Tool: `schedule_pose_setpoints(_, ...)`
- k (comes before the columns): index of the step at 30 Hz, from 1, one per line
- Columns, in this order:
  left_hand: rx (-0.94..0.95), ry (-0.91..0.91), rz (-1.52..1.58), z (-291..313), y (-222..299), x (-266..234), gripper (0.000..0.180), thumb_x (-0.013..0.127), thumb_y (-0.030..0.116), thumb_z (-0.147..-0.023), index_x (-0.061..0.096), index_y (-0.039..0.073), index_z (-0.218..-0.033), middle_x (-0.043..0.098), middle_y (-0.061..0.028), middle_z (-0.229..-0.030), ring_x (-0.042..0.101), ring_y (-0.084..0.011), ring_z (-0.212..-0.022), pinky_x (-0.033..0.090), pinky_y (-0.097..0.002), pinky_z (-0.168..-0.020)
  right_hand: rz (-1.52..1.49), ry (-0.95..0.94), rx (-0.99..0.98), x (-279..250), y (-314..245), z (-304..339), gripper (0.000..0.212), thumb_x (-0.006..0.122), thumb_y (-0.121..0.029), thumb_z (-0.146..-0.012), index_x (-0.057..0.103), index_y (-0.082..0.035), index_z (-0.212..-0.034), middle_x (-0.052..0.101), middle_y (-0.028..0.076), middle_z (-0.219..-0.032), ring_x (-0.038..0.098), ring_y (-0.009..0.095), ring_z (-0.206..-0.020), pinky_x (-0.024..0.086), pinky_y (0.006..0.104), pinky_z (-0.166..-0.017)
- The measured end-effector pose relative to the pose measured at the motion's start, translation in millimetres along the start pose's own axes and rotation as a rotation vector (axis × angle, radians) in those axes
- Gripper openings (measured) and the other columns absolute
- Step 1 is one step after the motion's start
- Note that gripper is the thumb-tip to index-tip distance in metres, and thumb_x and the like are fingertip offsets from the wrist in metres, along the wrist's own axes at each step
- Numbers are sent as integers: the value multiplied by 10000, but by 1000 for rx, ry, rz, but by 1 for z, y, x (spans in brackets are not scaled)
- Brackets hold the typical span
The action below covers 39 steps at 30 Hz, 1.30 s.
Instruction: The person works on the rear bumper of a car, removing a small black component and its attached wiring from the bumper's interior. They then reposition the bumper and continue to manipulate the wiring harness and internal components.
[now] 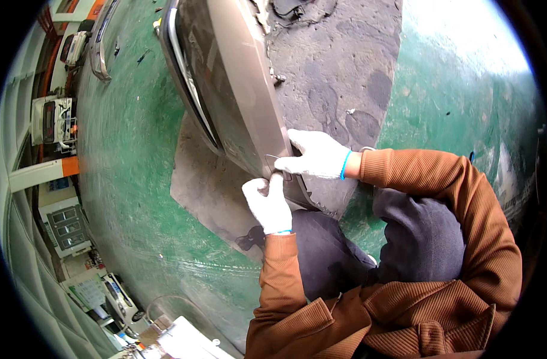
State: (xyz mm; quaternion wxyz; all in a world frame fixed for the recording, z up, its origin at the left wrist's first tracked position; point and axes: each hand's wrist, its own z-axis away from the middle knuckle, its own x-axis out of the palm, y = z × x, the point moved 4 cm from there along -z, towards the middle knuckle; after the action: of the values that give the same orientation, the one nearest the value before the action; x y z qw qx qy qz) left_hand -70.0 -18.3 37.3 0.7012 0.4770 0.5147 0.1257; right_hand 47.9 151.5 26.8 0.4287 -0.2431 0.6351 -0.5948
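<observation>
A bronze-beige car bumper (249,78) lies on grey sheeting, its near end between my white-gloved hands. My right hand (316,154) is closed on the bumper's edge, with its thumb on the outer face and the other fingers largely hidden. Just below and to the left, my left hand (269,205) has its fingers pinched together at the bumper's lower corner. A thin dark wire-like strand (270,157) curves up from where the two hands meet. Whatever the left fingertips pinch is too small to make out.
Grey sheeting (351,66) covers part of the green floor (136,179). Dark cables (300,12) lie at the top. My knees (420,233) are close behind the bumper. Another long trim piece (100,48) lies far left, with parked cars (51,121) beyond. A white object (190,341) stands at lower left.
</observation>
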Motion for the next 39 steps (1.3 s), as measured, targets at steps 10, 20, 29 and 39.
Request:
schedule_pose_setpoints(10, -95, -43, 156, 20, -35, 2, 450, 944, 234, -857, 570, 30, -1003, 549, -32, -915, 539, -167, -827, 511, -345, -795, 251, -404, 220, -13, 55, 58, 554, 730, -459, -945, 693, -2, -1256, 762, 226, -1183, 733, 387, -1110, 559, 448, -977)
schedule_pose_setpoints(20, 210, 67, 151, -7, 25, 4, 501, 985, 254, -791, 570, 52, -987, 546, -30, -904, 548, -181, -814, 508, -362, -763, 327, -46, 753, -114, 75, 229, 457, 706, -367, -994, 733, -16, -1286, 791, 201, -1136, 770, 300, -1023, 583, 414, -948)
schedule_pose_setpoints(29, 260, 81, -2, -20, 46, 0, 557, 956, 423, -802, 551, 46, -870, 570, -97, -776, 571, -284, -705, 519, -446, -718, 164, 484, 723, -189, -19, 353, 374, 713, -274, -1009, 731, 0, -1264, 776, 97, -1038, 748, 189, -844, 609, 346, -769)
schedule_pose_setpoints(39, 240, -5, 71, 5, -9, 3, 481, 956, 276, -790, 550, 43, -899, 565, -112, -887, 555, -296, -825, 514, -451, -820, 248, 480, 349, -217, -184, 315, 465, 684, -374, -1057, 670, -22, -1362, 728, 103, -1161, 687, 164, -1054, 574, 338, -949)
